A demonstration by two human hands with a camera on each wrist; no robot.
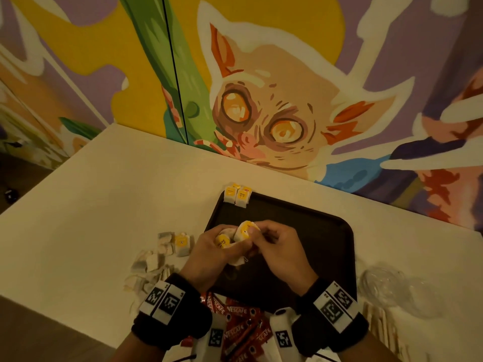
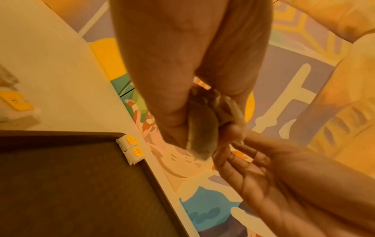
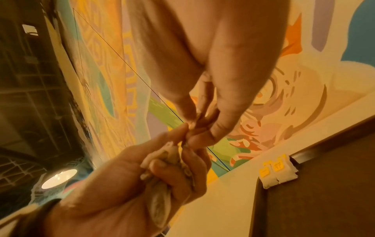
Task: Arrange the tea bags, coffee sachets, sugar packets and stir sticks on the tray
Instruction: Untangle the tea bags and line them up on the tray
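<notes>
Over the near-left part of the dark tray point(image 1: 326, 246) both hands meet and work on a small bunch of tea bags point(image 1: 241, 235) with yellow tags. The left hand point(image 1: 209, 253) has its fingers curled around the bunch and holds it from below, so the bags stay together. The right hand point(image 1: 277, 246) pinches with thumb and fingertips at the top of one bag, probably to pull it out alone from the bunch; a thin string hangs down under the hands. Two tea bags point(image 1: 237, 196) are already laid side by side at the far-left corner of the tray, partly over its rim, and this looks like the start of a row. I judge that the tea-bag step is only begun. One more tea bag point(image 1: 182, 243) lies on the worktop point(image 1: 104, 194) just left of the tray, beside a loose heap of pale sugar packets point(image 1: 154, 259). The red coffee sachets point(image 1: 236, 322) lie in a pile at the near edge of the worktop, between the wrists, and the wooden stir sticks point(image 1: 379, 320) lie at the near-right, close to a clear plastic bag point(image 1: 386, 286). None of these is on the tray yet.
</notes>
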